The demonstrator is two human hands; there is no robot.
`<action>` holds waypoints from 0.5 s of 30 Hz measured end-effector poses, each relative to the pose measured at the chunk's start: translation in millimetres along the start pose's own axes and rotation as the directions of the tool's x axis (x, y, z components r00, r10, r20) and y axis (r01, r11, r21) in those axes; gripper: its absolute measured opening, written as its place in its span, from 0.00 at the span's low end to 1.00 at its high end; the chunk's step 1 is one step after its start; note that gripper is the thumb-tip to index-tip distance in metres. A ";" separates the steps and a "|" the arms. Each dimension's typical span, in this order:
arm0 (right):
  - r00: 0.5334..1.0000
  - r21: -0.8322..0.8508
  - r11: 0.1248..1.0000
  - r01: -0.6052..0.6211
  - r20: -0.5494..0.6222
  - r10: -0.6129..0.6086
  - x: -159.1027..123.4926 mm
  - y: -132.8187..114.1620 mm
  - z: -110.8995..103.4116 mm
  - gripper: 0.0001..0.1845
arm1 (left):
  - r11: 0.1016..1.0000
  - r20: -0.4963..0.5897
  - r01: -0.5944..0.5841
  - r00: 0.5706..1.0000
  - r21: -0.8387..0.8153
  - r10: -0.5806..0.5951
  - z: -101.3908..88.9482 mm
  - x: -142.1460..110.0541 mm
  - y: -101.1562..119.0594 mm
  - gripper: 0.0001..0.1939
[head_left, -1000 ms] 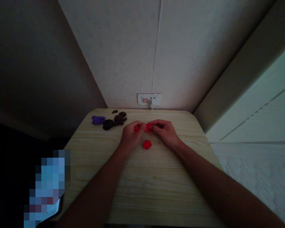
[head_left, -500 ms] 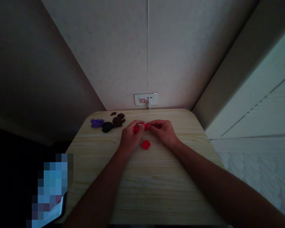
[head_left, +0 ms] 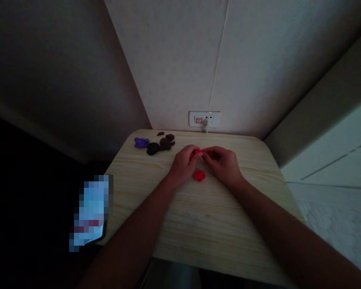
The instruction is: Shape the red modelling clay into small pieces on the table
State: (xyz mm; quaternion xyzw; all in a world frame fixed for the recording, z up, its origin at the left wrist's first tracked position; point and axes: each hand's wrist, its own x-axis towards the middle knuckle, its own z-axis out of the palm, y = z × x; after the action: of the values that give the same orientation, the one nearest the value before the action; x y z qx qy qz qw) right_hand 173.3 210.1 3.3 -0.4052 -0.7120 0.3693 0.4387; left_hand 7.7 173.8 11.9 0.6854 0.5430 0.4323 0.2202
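Left hand [head_left: 183, 163] closed on red piece [head_left: 195, 153], largely hidden by fingers. Right hand [head_left: 224, 163] pinches same piece at right end. Piece sits between hands, over far half of wooden table [head_left: 195, 224]. Red lump [head_left: 199, 176] lies nearer person, just beside left hand. Purple lump [head_left: 141, 142], black lump [head_left: 153, 148], brown lump [head_left: 166, 144] near far left corner.

Matt, clay-like red lump [head_left: 199, 176], smooth wood-grain tabletop [head_left: 192, 224], plastic-looking socket plate [head_left: 192, 119]
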 end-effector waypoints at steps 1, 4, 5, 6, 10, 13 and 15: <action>1.000 -0.010 1.000 -0.002 0.011 0.002 0.1 -0.3 -0.6 0.09 | 1.000 0.005 -0.008 1.000 -0.002 0.008 -0.1 -0.4 0.2 0.08; 0.999 -0.003 1.000 -0.011 0.038 0.011 1.3 -0.3 -0.9 0.08 | 1.000 0.024 0.000 1.000 -0.002 0.000 -0.5 -1.8 2.7 0.08; 0.999 0.005 1.000 -0.012 0.043 0.012 1.7 0.1 -0.5 0.08 | 1.000 0.025 0.016 1.000 -0.009 -0.015 -0.5 -2.3 3.6 0.08; 0.999 0.013 1.000 -0.012 0.047 0.012 1.9 0.5 0.2 0.08 | 0.999 0.018 0.033 0.999 -0.023 -0.033 -0.4 -2.5 4.1 0.09; 0.998 0.052 0.999 -0.002 0.061 -0.001 0.6 1.9 4.3 0.07 | 0.988 -0.049 0.098 0.993 -0.119 -0.104 1.0 -1.2 0.9 0.09; 0.997 0.090 0.996 -0.013 0.081 0.006 -1.4 0.6 7.3 0.07 | 0.973 -0.064 0.130 0.987 -0.192 -0.145 1.8 1.0 -3.7 0.07; 0.994 0.121 0.992 -0.040 0.104 0.027 -2.5 -1.9 8.9 0.08 | 0.961 -0.054 0.148 0.985 -0.236 -0.164 1.6 2.3 -5.3 0.07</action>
State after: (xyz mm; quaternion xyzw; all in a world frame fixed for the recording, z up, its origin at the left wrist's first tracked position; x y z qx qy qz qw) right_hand 165.4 205.5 1.2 -0.3701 -0.7025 0.4400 0.4195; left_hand 6.2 178.0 7.8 0.5940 0.5490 0.4984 0.3119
